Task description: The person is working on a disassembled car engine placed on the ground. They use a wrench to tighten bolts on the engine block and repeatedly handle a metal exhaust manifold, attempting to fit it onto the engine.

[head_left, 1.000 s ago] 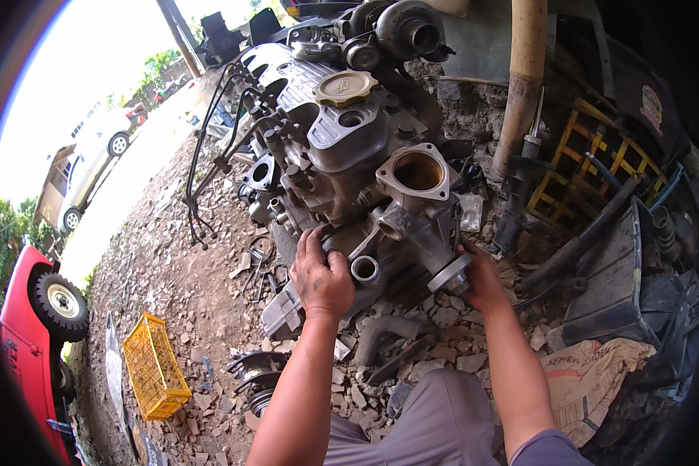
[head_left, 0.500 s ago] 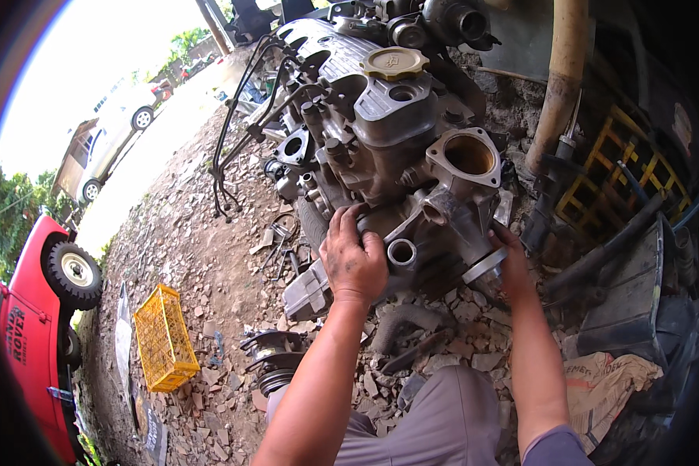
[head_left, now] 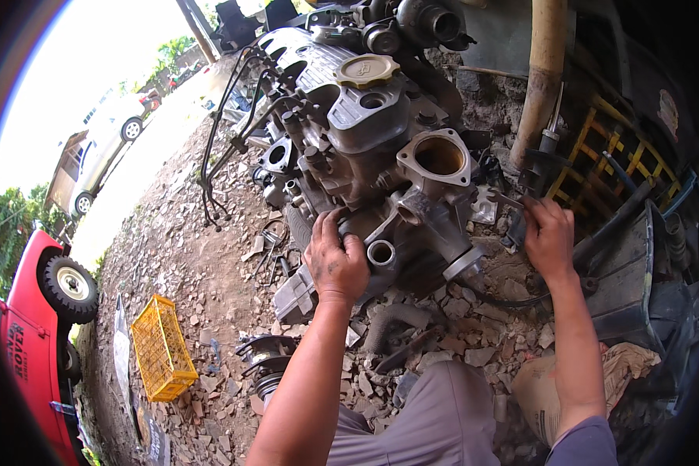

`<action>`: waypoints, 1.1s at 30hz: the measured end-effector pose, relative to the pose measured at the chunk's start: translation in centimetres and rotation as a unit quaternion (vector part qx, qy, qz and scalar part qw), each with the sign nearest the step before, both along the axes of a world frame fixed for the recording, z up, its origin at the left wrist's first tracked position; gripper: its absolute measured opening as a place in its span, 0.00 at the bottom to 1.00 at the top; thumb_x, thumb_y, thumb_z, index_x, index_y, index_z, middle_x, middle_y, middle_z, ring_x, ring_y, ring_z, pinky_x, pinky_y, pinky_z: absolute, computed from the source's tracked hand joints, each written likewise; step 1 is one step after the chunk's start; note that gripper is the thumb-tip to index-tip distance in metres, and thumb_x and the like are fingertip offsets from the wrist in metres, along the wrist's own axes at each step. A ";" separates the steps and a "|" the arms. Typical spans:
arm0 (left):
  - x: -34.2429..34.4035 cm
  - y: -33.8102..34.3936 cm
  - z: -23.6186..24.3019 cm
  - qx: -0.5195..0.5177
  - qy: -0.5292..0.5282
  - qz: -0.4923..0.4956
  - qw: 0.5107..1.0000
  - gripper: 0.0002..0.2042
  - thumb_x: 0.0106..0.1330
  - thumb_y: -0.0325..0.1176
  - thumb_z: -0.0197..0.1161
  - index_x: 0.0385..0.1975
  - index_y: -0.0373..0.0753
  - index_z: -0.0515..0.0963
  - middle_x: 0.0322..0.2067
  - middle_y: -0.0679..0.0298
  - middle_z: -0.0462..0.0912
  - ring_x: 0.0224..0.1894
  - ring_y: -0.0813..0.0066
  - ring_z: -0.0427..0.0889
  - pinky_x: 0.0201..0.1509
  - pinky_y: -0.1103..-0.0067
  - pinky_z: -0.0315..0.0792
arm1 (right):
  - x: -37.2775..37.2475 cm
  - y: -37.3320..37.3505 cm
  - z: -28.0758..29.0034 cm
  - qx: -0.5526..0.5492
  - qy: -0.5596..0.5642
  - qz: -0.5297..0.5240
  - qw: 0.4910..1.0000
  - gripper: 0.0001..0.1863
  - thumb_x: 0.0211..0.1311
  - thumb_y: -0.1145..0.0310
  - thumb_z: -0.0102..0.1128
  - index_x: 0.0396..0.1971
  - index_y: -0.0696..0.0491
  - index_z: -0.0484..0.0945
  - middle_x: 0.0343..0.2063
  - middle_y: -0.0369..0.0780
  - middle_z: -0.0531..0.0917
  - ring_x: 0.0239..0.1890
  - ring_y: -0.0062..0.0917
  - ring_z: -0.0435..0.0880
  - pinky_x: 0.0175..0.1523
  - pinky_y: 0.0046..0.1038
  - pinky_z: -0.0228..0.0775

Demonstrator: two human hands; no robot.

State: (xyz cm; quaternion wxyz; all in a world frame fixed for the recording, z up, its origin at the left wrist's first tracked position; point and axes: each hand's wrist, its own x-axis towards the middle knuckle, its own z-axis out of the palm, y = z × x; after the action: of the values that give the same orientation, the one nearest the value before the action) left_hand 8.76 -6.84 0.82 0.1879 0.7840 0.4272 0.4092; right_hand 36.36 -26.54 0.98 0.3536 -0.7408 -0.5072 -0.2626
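A greasy engine [head_left: 369,124] fills the middle, with an oil cap [head_left: 366,71], a round flanged opening [head_left: 436,159], a short pipe end [head_left: 380,253] and thin black pipes on its left. My left hand [head_left: 334,262] rests on the engine's lower front, fingers curled over it beside the short pipe end; their tips are partly hidden. My right hand [head_left: 549,237] is out right of the engine, fingers closed on a flat metal spanner [head_left: 508,199] that points toward the engine.
Rubble ground [head_left: 210,256] holds a yellow crate [head_left: 161,349], scattered tools and a hose [head_left: 396,326]. At right stand a bamboo post [head_left: 542,78], a yellow grid [head_left: 613,155], dark panels [head_left: 637,287] and a torn sack [head_left: 544,388]. A red vehicle [head_left: 31,326] is at left.
My right hand has left the lower round fitting, moved up and right, and now holds a spanner. My left hand stays on the engine. The view shifted slightly.
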 end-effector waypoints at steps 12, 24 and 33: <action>0.1 0.1 -0.5 0.007 -0.013 -0.006 1.000 0.21 0.58 0.34 0.50 0.53 0.40 0.73 0.54 0.54 0.74 0.56 0.54 0.73 0.61 0.64 0.62 | -6.3 4.9 -7.5 0.173 0.816 0.272 0.480 0.20 0.68 0.69 0.53 0.58 0.58 0.68 0.43 0.38 0.80 0.43 0.24 0.80 0.48 0.29 0.72; 0.2 0.2 -0.6 0.021 -0.009 -0.002 1.000 0.20 0.57 0.33 0.50 0.51 0.38 0.74 0.53 0.53 0.75 0.55 0.52 0.73 0.59 0.64 0.64 | -6.8 5.7 -7.6 0.200 0.844 0.307 0.391 0.23 0.68 0.68 0.53 0.61 0.56 0.63 0.47 0.38 0.79 0.47 0.25 0.80 0.50 0.29 0.74; 0.3 -0.2 -0.2 0.034 -0.027 -0.018 0.999 0.20 0.57 0.31 0.49 0.50 0.37 0.74 0.50 0.53 0.76 0.53 0.51 0.75 0.58 0.65 0.66 | -7.5 6.2 -8.2 0.221 0.813 0.310 0.441 0.19 0.67 0.67 0.55 0.57 0.54 0.71 0.45 0.38 0.81 0.44 0.24 0.81 0.47 0.27 0.74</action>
State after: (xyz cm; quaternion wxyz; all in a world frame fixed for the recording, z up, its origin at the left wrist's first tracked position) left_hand 9.10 -7.07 0.64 0.1799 0.7858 0.3939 0.4415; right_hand 28.87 -20.32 -7.25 0.8136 -0.3044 -0.1079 0.4835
